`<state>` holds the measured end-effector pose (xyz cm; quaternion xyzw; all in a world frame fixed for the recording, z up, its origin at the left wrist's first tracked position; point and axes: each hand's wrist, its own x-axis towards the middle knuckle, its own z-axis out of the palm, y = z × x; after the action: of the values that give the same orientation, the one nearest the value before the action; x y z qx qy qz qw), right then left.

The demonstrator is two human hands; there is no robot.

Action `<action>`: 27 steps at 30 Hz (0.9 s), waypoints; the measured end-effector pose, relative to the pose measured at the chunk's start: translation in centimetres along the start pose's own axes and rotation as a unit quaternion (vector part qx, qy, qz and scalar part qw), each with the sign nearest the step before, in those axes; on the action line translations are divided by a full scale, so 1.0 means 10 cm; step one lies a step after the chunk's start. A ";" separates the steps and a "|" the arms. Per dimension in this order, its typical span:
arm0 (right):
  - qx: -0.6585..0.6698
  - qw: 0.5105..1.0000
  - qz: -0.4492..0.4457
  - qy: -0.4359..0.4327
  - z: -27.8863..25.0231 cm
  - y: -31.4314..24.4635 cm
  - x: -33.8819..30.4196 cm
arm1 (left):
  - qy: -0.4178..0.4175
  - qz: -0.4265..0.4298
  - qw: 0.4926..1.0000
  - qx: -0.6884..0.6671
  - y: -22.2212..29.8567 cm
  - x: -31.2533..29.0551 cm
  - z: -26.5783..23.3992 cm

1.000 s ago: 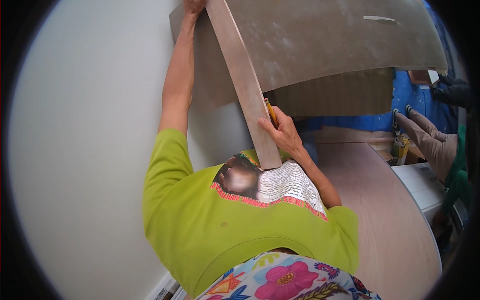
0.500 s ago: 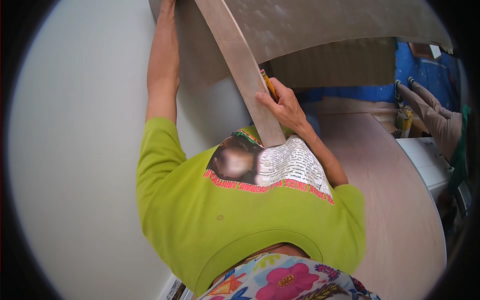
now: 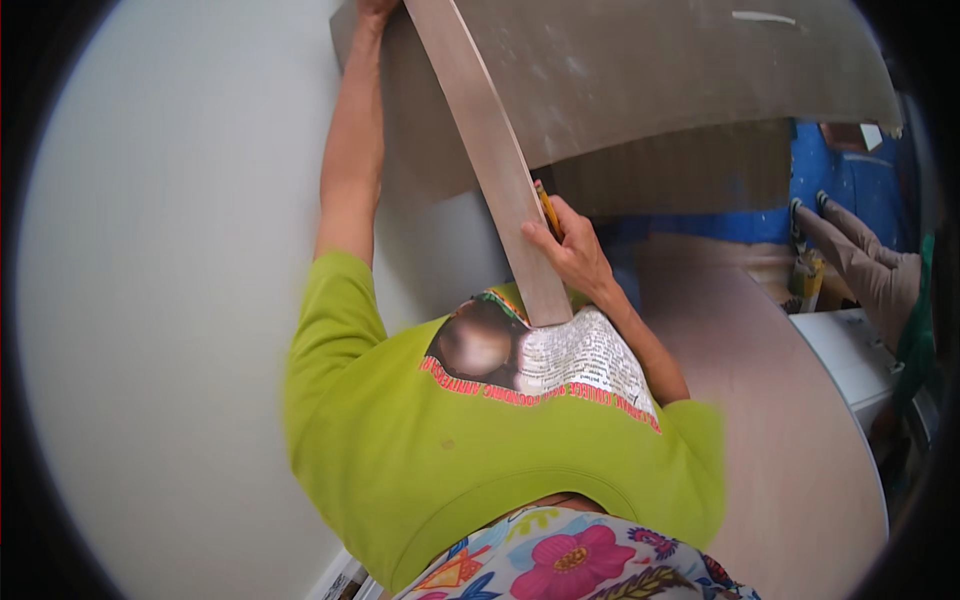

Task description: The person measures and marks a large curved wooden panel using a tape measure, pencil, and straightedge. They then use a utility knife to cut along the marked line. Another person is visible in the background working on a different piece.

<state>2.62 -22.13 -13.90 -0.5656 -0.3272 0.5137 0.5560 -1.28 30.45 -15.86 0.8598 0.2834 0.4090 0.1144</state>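
Observation:
A long, flat strip of pale wood [image 3: 490, 150] slants from the top edge down to my chest, its near end against my green shirt. My right hand [image 3: 572, 250] is closed around its right edge near that end, thumb on the upper face. A yellow pencil-like stick [image 3: 548, 208] is also tucked in that hand, pointing up beside the strip. My left arm reaches far forward, and my left hand [image 3: 376, 8] is at the top edge, beside the strip's far part and over a large grey-brown board [image 3: 680, 70]. Its fingers are cut off by the picture edge.
A pale wall [image 3: 170, 300] runs along my left. To my right stands a broad pinkish wood panel [image 3: 780, 430] with a curved-looking edge. Beyond it are a white cabinet-like piece [image 3: 850, 345], blue floor covering [image 3: 850, 185] and another person's legs [image 3: 865, 240].
The whole view has shifted, so the strip, my hands and the board all appear lower and slightly to the right. My right hand keeps its grip on the strip.

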 end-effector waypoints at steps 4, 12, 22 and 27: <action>0.010 0.999 0.026 -0.019 -0.02 -0.02 -0.05 | 0.007 0.013 1.000 0.022 0.06 -0.04 -0.06; -0.031 0.998 0.033 -0.042 -0.06 -0.03 -0.01 | 0.010 -0.018 1.000 -0.009 0.01 -0.03 -0.06; -0.020 0.998 0.036 -0.044 -0.04 -0.02 -0.04 | 0.007 -0.030 1.000 0.002 -0.08 -0.09 -0.04; -0.018 0.998 0.039 -0.042 -0.03 0.00 -0.04 | 0.012 -0.029 0.999 -0.022 -0.07 -0.10 -0.02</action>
<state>2.84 -22.64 -13.86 -0.5656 -0.3375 0.5522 0.5111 -2.20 30.39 -16.65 0.8436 0.3002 0.4219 0.1421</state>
